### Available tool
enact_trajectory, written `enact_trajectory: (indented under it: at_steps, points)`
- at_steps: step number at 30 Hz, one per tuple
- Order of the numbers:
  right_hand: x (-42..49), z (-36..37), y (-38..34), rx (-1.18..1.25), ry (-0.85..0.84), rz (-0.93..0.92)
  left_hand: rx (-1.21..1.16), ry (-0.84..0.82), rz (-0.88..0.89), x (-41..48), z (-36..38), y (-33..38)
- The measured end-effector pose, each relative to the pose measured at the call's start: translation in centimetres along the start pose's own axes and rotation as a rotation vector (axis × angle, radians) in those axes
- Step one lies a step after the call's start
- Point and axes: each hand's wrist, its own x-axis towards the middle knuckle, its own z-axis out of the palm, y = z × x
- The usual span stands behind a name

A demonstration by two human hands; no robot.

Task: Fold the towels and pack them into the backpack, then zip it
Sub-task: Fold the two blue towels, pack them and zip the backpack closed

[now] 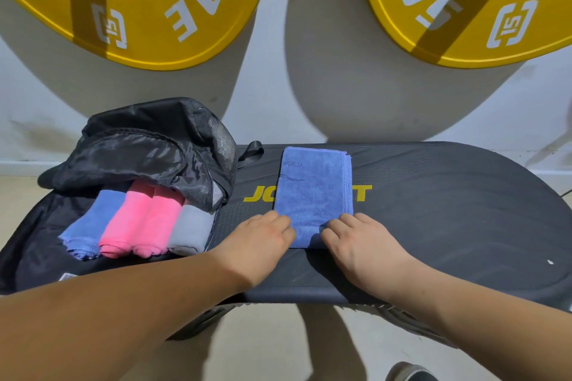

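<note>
A blue towel (312, 192), folded into a narrow rectangle, lies flat in the middle of a black padded bench (448, 210). My left hand (263, 238) grips its near left corner and my right hand (353, 238) grips its near right corner, fingers curled at the near edge. On the bench's left end lies an open black backpack (148, 148) with its flap thrown back. Inside it, side by side, sit a rolled blue towel (89, 226), two rolled pink towels (139, 223) and a rolled grey towel (192, 229).
Two big yellow weight plates (148, 3) hang on the white wall behind the bench. The bench's right half is bare black padding with yellow lettering (257, 195). Below the bench are a pale floor and a shoe (408, 373).
</note>
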Motion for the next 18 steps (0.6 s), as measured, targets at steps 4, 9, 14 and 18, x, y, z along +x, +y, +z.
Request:
enact_trajectory:
  at_steps: [4, 9, 14, 18]
  points:
    - [0.6, -0.7, 0.6, 0.171, -0.067, 0.099, -0.099, 0.0, -0.027, -0.1, -0.4, -0.7]
    - [0.7, -2.3, 2.3, 0.623, -0.148, 0.268, -0.614, -0.117, -0.274, -0.5, -1.6, -1.0]
    - [1.3, -2.3, 2.5, 0.891, -0.272, 0.555, -1.001, -0.229, -0.659, -0.6, -2.5, -1.2]
    - [1.8, -1.9, 2.6, 0.867, -0.274, 0.667, -0.908, -0.165, -0.764, -0.1, -2.4, -1.2]
